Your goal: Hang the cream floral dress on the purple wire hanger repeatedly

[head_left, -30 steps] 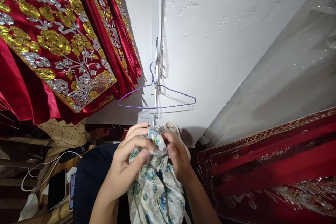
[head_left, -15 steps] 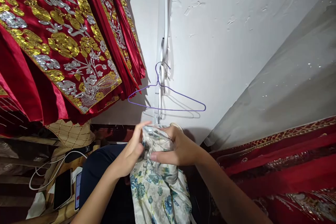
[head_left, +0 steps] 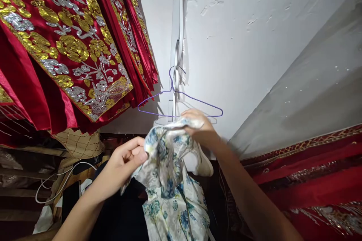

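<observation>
A white garment (head_left: 175, 207) with blue and green flowers hangs down from both my hands, its kind not plain from its folds. My left hand (head_left: 124, 163) pinches its upper left edge between thumb and fingers. Higher up, my right hand (head_left: 199, 128) grips the opposite upper edge, somewhat blurred by motion. The cloth between them is spread and gathered in folds. Just behind and above my hands, a thin purple wire hanger (head_left: 198, 102) hangs bare by its hook from a white metal stand (head_left: 181, 7) against the wall.
Red embroidered garments (head_left: 73, 45) hang at the upper left. More red beaded fabric (head_left: 311, 180) lies at the right, beside a sheer grey-white drape (head_left: 311, 94). A white shoe (head_left: 205, 163) is behind the garment. A white cable (head_left: 51, 186) and dark phone (head_left: 70, 197) lie at lower left.
My hands have moved apart, the left going left and the right going up and right. The bunched top of the garment is now spread between them, and the white shoe shows more.
</observation>
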A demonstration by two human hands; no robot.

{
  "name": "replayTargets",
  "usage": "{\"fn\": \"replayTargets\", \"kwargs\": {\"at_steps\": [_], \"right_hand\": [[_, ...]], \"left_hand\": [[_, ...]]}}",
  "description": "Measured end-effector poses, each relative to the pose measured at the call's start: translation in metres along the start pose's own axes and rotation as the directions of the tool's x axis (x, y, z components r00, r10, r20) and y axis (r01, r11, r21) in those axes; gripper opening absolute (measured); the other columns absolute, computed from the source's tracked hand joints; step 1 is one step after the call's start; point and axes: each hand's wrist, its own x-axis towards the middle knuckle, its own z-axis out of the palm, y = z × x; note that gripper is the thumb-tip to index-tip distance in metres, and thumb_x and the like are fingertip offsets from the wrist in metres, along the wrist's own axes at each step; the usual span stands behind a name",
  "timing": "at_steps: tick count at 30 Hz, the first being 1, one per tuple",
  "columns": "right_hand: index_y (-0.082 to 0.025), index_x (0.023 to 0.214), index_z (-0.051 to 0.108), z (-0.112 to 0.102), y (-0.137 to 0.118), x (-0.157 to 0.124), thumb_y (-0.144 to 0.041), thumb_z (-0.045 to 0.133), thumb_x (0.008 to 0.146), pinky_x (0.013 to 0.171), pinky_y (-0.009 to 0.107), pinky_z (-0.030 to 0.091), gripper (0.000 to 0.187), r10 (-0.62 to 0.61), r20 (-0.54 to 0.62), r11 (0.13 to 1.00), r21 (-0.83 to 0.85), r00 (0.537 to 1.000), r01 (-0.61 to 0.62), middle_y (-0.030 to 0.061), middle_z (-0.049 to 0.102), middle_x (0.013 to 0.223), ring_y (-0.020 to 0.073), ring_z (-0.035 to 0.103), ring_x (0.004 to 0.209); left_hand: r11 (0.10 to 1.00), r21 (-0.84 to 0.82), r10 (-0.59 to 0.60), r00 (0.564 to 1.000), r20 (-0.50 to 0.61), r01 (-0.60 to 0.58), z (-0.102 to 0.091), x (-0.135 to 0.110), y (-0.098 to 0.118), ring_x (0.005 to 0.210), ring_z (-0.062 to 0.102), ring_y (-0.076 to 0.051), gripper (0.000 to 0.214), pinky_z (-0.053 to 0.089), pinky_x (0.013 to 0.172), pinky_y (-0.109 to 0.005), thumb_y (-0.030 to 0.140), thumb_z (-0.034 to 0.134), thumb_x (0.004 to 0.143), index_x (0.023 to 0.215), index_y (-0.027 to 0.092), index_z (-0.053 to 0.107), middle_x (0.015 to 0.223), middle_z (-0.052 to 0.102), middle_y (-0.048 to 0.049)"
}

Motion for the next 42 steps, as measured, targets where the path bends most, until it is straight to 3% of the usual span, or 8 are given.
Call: {"fn": "replayTargets", "kwargs": {"at_steps": [5, 10, 13, 19, 24, 35, 38, 42], "right_hand": [[-0.020, 0.091, 0.073, 0.027, -0.024, -0.026, -0.013, 0.063, 0.074, 0.069, 0.031, 0.050, 0.021, -0.220, 0.584, 0.940, 0.342, 0.782, 0.009, 0.0020, 0.073, 0.085, 0.0197, 0.064, 0.076], [-0.015, 0.097, 0.073, 0.007, -0.008, -0.002, -0.018, 0.058, 0.076, 0.063, 0.028, 0.047, 0.026, 0.123, 0.136, 0.835, 0.520, 0.983, -0.177, 0.0050, 0.071, 0.087, 0.0176, 0.063, 0.072], [-0.015, 0.104, 0.071, 0.001, 0.028, 0.020, -0.027, 0.056, 0.080, 0.059, 0.027, 0.042, 0.031, 0.326, -0.161, 0.859, 0.462, 0.931, -0.221, 0.0026, 0.066, 0.078, 0.0152, 0.056, 0.063], [-0.019, 0.078, 0.063, 0.019, 0.079, 0.010, -0.031, 0.052, 0.080, 0.071, 0.028, 0.041, 0.016, 0.310, -0.073, 0.943, 0.153, 0.948, -0.296, 0.0005, 0.060, 0.073, 0.0180, 0.054, 0.076], [-0.021, 0.061, 0.041, 0.000, 0.080, -0.012, -0.027, 0.055, 0.075, 0.057, 0.027, 0.026, 0.020, 0.287, -0.075, 0.956, 0.091, 0.955, -0.280, -0.0047, 0.036, 0.059, 0.0125, 0.033, 0.062], [-0.021, 0.071, 0.057, -0.005, 0.052, -0.039, -0.025, 0.050, 0.080, 0.052, 0.027, 0.031, 0.012, 0.186, 0.075, 0.965, 0.172, 0.980, -0.196, -0.0035, 0.041, 0.059, 0.0132, 0.035, 0.056], [-0.020, 0.121, 0.066, -0.026, 0.052, -0.040, -0.018, 0.057, 0.073, 0.052, 0.027, 0.036, 0.049, 0.160, -0.134, 0.982, 0.123, 0.978, -0.144, -0.0030, 0.054, 0.063, 0.0149, 0.043, 0.054], [-0.016, 0.144, 0.053, -0.086, 0.068, -0.024, -0.020, 0.072, 0.068, 0.055, 0.027, 0.042, 0.078, 0.215, -0.526, 0.977, 0.116, 0.823, -0.181, 0.0007, 0.067, 0.074, 0.0166, 0.055, 0.061]], "left_hand": [[0.991, 0.135, -0.001, 0.997, 0.074, -0.009, 0.006, -0.012, 0.011, 0.069, 0.057, -0.017, 0.034, 0.044, 0.061, -0.025, 0.043, 0.063, 0.092, 0.119, 0.022, 0.062, 0.082, 0.064, -0.0033], [0.818, 0.576, -0.010, 0.999, 0.042, -0.016, -0.020, -0.008, -0.013, 0.095, 0.062, -0.024, 0.017, 0.047, 0.083, -0.031, 0.035, 0.054, 0.095, 0.107, 0.023, 0.061, 0.103, 0.068, -0.0057], [0.563, 0.824, -0.014, 0.998, -0.063, 0.060, -0.036, -0.001, -0.040, 0.092, 0.063, -0.027, 0.015, 0.044, 0.083, -0.035, 0.024, 0.045, 0.093, 0.094, 0.023, 0.060, 0.096, 0.068, -0.0068], [0.246, 0.955, -0.012, 0.986, -0.167, 0.164, -0.066, 0.022, -0.077, 0.089, 0.066, -0.028, 0.023, 0.041, 0.074, -0.033, 0.010, 0.040, 0.085, 0.083, 0.022, 0.059, 0.088, 0.070, -0.0093], [0.061, 0.976, 0.109, 0.971, -0.213, 0.208, -0.086, 0.055, -0.062, 0.103, 0.062, -0.036, 0.030, 0.044, 0.084, -0.043, 0.005, 0.042, 0.077, 0.087, 0.018, 0.067, 0.097, 0.070, -0.0176], [0.529, 0.804, 0.519, 0.853, -0.055, -0.271, -0.027, 0.113, 0.006, 0.114, 0.063, -0.023, 0.044, 0.046, 0.100, -0.033, 0.013, 0.044, 0.087, 0.128, 0.019, 0.058, 0.125, 0.067, -0.0076], [0.471, 0.842, 0.505, 0.863, -0.014, -0.262, -0.032, 0.122, 0.006, 0.108, 0.066, -0.024, 0.044, 0.046, 0.098, -0.032, 0.010, 0.044, 0.081, 0.119, 0.017, 0.066, 0.118, 0.071, -0.0080], [0.447, 0.848, 0.469, 0.882, 0.048, -0.284, -0.046, 0.127, 0.014, 0.104, 0.065, -0.025, 0.038, 0.046, 0.097, -0.033, 0.015, 0.046, 0.082, 0.112, 0.017, 0.070, 0.111, 0.071, -0.0079]]}}
